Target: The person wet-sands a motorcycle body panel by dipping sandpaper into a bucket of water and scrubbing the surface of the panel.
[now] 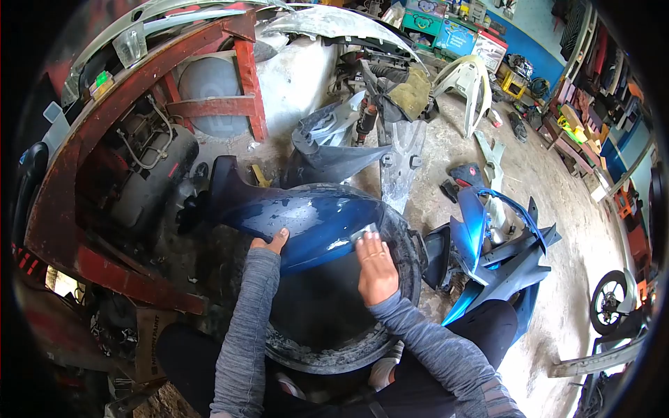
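A dark blue motorcycle fender (306,219), glossy with dull grey worn patches, lies across the rim of a black round tub (334,359) between my knees. My left hand (272,241) grips its near edge, thumb on top and the other fingers mostly hidden underneath. Over the right end of the fender, my right hand (376,265) presses down with its fingers close together. A pale patch shows at those fingertips; I cannot tell whether it is a thin sheet or bare surface.
Bright blue motorcycle body panels (481,244) lie on the floor to the right. A red frame (77,188) stands at left around a grey tank (157,167). Grey plastic parts (334,157) lie beyond the tub, with an overturned white chair (467,83) farther back. A wheel (610,303) is at far right.
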### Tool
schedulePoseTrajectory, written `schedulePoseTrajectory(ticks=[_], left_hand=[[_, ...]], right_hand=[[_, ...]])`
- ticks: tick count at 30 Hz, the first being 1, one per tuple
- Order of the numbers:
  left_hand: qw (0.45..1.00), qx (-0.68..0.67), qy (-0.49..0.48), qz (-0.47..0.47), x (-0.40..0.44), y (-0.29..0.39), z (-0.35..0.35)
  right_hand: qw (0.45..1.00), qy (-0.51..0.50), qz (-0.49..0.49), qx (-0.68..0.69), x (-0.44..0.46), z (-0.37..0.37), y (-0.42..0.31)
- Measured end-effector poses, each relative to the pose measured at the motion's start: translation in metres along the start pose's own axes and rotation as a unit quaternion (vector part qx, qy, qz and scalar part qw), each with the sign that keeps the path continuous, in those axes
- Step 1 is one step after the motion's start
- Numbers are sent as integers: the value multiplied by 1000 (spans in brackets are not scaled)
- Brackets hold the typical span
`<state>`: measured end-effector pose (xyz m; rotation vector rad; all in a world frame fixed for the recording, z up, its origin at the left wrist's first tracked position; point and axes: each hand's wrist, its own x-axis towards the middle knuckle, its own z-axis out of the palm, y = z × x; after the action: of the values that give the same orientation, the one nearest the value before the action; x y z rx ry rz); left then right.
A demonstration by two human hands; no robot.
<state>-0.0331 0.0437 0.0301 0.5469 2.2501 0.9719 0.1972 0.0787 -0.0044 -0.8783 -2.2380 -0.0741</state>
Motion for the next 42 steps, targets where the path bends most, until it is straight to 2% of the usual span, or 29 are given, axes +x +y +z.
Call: schedulePoseTrajectory(ticks=[1, 5, 8, 13, 15, 19, 21, 24, 27, 29, 31, 33, 35, 37, 39, 40, 42], left_hand=[[1000, 1, 0, -1, 0, 0, 1], [1000, -3, -3, 6, -3, 2, 2], [999, -41, -8, 20, -5, 2, 3], [997, -66, 5, 34, 9, -18, 14], [973, -164, -37, 156, 36, -49, 29], [965, -200, -41, 166, 28, -48, 27], [974, -173, -24, 141, 20, -45, 24], [963, -206, -4, 176, 17, -56, 33], [960, -226, 3, 165, 23, -74, 47], [945, -265, -15, 190, 33, -89, 57], [911, -351, -26, 215, 36, -97, 65], [909, -350, -22, 224, 35, -101, 68], [908, -348, -19, 234, 38, -107, 71], [897, -368, -29, 245, 39, -109, 69], [901, -369, -33, 225, 39, -109, 65], [905, -370, -39, 205, 40, -108, 64], [906, -378, -23, 190, 43, -109, 66]], right_hand=[[999, -24, -41, -20, -2, -2, -5], [994, -59, -92, 0, 3, -4, -27], [995, -45, -91, 11, 10, -7, -13], [999, -3, 16, 45, 25, -3, 25], [994, -14, 73, 79, 27, 7, 49], [987, -47, 122, 90, 33, 12, 75], [988, -48, 118, 90, 28, 18, 81], [995, -99, 3, -15, 19, 20, 53], [993, -113, -21, 10, 8, 19, 18], [993, -115, -2, 16, 6, 26, 21], [996, -71, 57, -12, 10, 34, 33], [994, -65, 88, -8, 11, 45, 53], [986, -47, 159, 35, 19, 48, 61], [986, -35, 153, 60, 23, 45, 57], [997, -59, 7, 42, 29, 42, 40], [997, -51, -19, 56, 29, 43, 33], [997, -45, -2, 66, 38, 38, 37]])
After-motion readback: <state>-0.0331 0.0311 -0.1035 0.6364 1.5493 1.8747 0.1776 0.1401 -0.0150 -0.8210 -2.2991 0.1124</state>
